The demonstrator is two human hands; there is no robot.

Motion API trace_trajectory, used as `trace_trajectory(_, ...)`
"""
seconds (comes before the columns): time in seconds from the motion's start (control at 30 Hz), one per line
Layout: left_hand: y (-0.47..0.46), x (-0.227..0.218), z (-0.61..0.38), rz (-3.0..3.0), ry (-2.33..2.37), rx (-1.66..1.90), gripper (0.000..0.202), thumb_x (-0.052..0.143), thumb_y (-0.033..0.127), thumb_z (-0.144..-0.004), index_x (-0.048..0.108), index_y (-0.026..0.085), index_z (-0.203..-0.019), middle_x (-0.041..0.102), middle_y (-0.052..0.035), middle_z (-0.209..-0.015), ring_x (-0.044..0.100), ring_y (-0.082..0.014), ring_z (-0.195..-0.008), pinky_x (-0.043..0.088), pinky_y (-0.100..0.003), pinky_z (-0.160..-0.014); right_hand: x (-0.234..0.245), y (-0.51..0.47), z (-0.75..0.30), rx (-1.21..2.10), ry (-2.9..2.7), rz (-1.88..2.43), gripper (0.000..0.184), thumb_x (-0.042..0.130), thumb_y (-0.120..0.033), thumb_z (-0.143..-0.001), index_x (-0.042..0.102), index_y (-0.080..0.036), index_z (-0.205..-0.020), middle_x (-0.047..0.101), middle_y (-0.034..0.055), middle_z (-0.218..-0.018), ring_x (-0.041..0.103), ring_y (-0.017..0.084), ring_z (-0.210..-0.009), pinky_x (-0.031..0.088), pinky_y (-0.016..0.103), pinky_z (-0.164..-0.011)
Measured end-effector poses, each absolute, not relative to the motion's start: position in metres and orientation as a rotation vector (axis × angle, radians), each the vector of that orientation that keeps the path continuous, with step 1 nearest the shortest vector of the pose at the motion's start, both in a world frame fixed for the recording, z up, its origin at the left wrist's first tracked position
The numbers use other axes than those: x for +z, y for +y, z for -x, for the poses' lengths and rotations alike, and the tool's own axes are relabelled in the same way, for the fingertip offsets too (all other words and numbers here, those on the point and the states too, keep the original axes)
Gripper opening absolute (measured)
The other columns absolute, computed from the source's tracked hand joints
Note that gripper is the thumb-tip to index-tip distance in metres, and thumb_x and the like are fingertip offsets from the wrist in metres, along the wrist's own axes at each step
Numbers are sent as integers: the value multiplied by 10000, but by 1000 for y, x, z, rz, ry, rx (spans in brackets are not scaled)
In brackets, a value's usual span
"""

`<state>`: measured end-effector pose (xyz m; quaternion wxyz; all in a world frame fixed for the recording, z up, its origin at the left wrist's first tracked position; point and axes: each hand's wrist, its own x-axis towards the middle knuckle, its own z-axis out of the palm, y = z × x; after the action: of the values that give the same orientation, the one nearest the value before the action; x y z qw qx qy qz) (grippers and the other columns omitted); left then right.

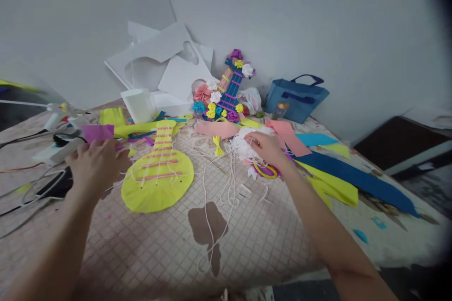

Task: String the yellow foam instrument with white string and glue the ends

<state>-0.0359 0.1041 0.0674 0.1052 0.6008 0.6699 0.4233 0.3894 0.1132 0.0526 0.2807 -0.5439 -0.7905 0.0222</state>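
"Checking the hands first: what do you record?"

"Two hands, well apart. The right hand is at the string, thumb and fingers drawn together on the heap in what I judge to be a pinch. The left hand is spread, palm down, just beside the purple paper; nothing is seen gripped in it."

"And the yellow guitar?"

"Lying flat on the tabletop, between the hands and nearer the left, neck pointing away from the person. White strands cross its pink bars."

"Your finding on the step?"

"Picking out string, in my judgement. The heap lies to the right of the guitar, past the yellow bow, with loose loops trailing toward the near edge."

"What does the next move call for?"

"One length eased clear of the heap, the left hand free to steady the rest. Risk noted: a hard pull could knot the loops or drag the guitar's strands, if joined; that I cannot tell"
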Motion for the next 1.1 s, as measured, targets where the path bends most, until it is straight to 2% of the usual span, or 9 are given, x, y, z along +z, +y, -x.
trace_trajectory(0.1,110,61,10,-2061,1894,1204,246,684,303,-704,615,181,-906,578,-39,-783,512,-205,-722,284,-233,-584,43,107,-366,75,-2144,1430,228,442,-167,-856,617,-203,-998,667,59,-997,606,196,-883,433,299,-769)
trace_trajectory(0.17,111,56,-22,-1986,1530,1123,259,624,329,-768,597,173,-973,640,-69,-900,591,-196,-733,403,-267,-624,37,104,-353,86,-2128,1433,231,452,-170,-856,591,-214,-1035,666,54,-1021,615,195,-877,431,298,-765)
trace_trajectory(0.27,106,44,-82,-1822,1103,976,278,614,350,-779,589,175,-994,660,-92,-982,625,-153,-625,459,-274,-582,32,97,-333,66,-2132,1482,205,454,-162,-849,557,-210,-1019,675,57,-955,631,202,-817,422,290,-707)
trace_trajectory(0.37,98,30,-134,-1619,817,952,427,678,319,-731,505,187,-1098,616,-124,-1126,619,-116,-569,484,-274,-550,28,90,-319,28,-2171,1542,203,469,-150,-832,516,-212,-1020,682,60,-905,639,208,-769,394,269,-627)
trace_trajectory(0.53,92,13,-162,-1310,761,856,487,728,374,-679,459,161,-1025,642,-60,-810,622,-141,-572,467,-261,-524,23,84,-318,-10,-2196,1542,160,476,-120,-821,499,-222,-942,675,47,-884,633,205,-787,397,267,-628)
trace_trajectory(0.7,92,4,-151,-1266,788,842,419,713,412,-691,551,130,-957,491,62,-518,425,-68,-429,310,-200,-442,17,85,-322,16,-2228,1388,110,461,-150,-861,519,-220,-924,653,46,-918,610,201,-848,430,290,-709)
trace_trajectory(0.77,92,3,-150,-1283,811,881,421,749,417,-646,586,123,-900,469,63,-533,405,-62,-445,291,-202,-442,16,86,-321,35,-2232,1356,139,466,-125,-846,526,-221,-926,648,46,-928,604,198,-861,435,294,-723)
trace_trajectory(0.9,90,0,-155,-1232,814,920,411,796,408,-577,600,124,-800,588,-12,-754,454,-58,-505,318,-212,-469,15,84,-319,42,-2219,1336,205,463,-65,-800,534,-219,-915,636,45,-918,595,199,-855,442,302,-728)
trace_trajectory(1.1,86,-2,-160,-1136,778,929,313,728,396,-650,558,138,-701,475,42,-509,413,-67,-463,296,-206,-474,15,83,-322,36,-2186,1306,187,439,-97,-839,547,-228,-919,629,41,-906,591,195,-845,442,305,-736)
